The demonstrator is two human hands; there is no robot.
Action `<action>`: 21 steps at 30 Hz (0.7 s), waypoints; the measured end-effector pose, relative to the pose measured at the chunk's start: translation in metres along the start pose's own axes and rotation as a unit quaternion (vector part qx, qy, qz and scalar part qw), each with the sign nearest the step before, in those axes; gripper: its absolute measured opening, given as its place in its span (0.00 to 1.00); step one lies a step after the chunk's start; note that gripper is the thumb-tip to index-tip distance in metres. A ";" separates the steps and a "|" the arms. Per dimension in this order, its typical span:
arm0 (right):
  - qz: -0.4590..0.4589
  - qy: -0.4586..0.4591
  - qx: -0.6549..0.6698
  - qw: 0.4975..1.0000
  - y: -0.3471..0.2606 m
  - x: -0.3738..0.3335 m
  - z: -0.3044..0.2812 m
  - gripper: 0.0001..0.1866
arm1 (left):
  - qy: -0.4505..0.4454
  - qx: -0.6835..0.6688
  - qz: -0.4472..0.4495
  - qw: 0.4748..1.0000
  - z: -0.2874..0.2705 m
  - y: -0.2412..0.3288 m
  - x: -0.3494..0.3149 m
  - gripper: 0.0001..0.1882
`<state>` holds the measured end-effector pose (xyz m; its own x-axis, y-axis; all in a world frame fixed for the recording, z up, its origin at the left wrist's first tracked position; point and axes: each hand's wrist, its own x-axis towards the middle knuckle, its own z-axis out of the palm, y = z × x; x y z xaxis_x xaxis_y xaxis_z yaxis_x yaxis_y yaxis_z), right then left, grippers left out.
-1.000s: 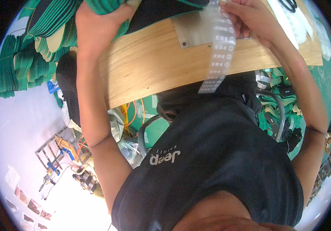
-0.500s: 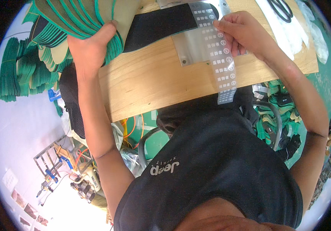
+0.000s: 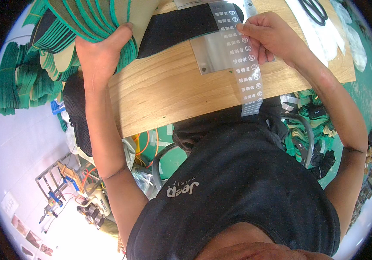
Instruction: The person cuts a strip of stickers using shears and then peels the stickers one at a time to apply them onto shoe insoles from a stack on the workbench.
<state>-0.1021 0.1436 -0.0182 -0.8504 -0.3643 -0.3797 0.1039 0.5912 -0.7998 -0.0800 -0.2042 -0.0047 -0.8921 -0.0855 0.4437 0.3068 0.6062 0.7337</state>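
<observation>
My left hand (image 3: 101, 54) grips the edge of a thick stack of green-edged beige insoles (image 3: 95, 21) at the wooden table's (image 3: 164, 93) left end. My right hand (image 3: 272, 37) pinches a long clear strip of printed labels (image 3: 242, 56) that hangs down past the table's front edge. Under the strip lies a flat metal plate (image 3: 214, 54), and a black fabric piece (image 3: 177, 26) lies just behind it.
More green-edged insoles (image 3: 15, 78) are piled to the left of the table. Scissors (image 3: 313, 8) and clear plastic sheets (image 3: 341, 32) lie at the table's right end. Green straps and black parts (image 3: 309, 115) fill the floor to the right. A small metal frame (image 3: 60, 190) stands lower left.
The label strip has been drawn down lower over the metal plate. My left hand has come down and inward with the insole stack, which now shows at the top left.
</observation>
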 end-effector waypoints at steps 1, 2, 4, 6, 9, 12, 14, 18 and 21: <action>0.003 -0.001 0.002 1.000 0.000 0.000 0.000 0.21 | -0.003 0.000 -0.001 1.000 -0.001 -0.001 0.000 0.25; 0.006 -0.001 0.004 1.000 0.000 0.000 0.000 0.21 | -0.007 0.001 -0.001 1.000 -0.001 -0.001 0.000 0.25; 0.012 -0.003 0.011 1.000 0.000 0.001 0.000 0.21 | -0.004 -0.004 -0.005 1.000 0.000 0.000 0.000 0.25; 0.018 -0.006 0.017 1.000 0.000 0.001 0.000 0.21 | 0.009 -0.018 -0.012 1.000 0.004 0.005 -0.001 0.24; 0.017 -0.010 0.022 1.000 0.000 0.000 0.000 0.21 | -0.020 -0.011 -0.026 0.999 -0.001 0.001 -0.001 0.23; 0.010 -0.008 0.024 1.000 0.000 -0.001 -0.001 0.21 | 0.003 0.013 0.001 1.000 0.009 0.011 -0.001 0.22; 0.019 -0.012 0.028 0.999 0.001 -0.002 0.000 0.21 | -0.001 0.003 0.012 1.000 0.008 0.012 -0.001 0.22; 0.003 -0.010 0.022 1.000 0.002 0.000 0.001 0.21 | -0.014 0.001 0.009 1.000 0.005 0.006 -0.002 0.21; 0.005 0.008 0.009 1.000 0.000 -0.003 0.002 0.21 | -0.010 0.041 -0.008 0.999 0.007 0.006 -0.004 0.21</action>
<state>-0.0984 0.1430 -0.0183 -0.8573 -0.3468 -0.3805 0.1214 0.5821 -0.8040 -0.0772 -0.1950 -0.0059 -0.9033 -0.0812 0.4212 0.2642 0.6683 0.6954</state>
